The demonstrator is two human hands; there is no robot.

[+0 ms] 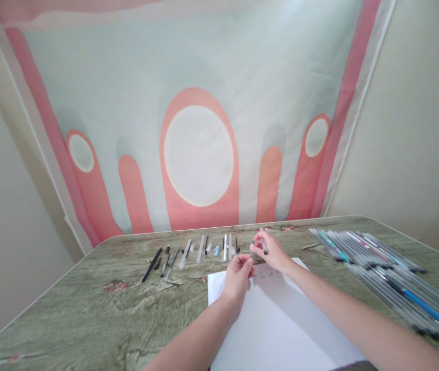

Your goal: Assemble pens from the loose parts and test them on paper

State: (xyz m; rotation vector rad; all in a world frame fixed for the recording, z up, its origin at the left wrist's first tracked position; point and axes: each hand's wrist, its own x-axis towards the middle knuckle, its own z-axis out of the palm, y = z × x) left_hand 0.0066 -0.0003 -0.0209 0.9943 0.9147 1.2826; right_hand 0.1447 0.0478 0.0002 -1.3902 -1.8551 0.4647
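Near scattered pens (151, 265), the left hand (238, 278) overlaps paper (277, 324).

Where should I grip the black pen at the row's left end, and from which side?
I'd grip the black pen mid-length, from above and its left, fingertips closing across its slant: it lies long and slim on the table, other pieces close on its right.
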